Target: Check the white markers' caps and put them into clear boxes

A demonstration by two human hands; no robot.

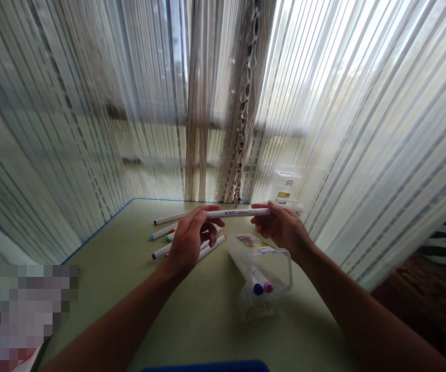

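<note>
My left hand [191, 237] and my right hand [280, 225] each pinch one end of a white marker pen [236, 212], held level above the green table [191, 320]. Under and left of my left hand, several white markers with coloured tips [163, 232] lie loose on the table. A clear plastic marker case [263, 274] lies on its side below my right hand, with a blue-tipped and a pink-tipped marker showing inside it.
Sheer striped curtains [91, 129] hang close around the table's far and side edges. A small white box with a yellow label [285, 188] stands at the far right corner. A blue object [207, 367] sits at the near edge. A blurred patch covers the lower left.
</note>
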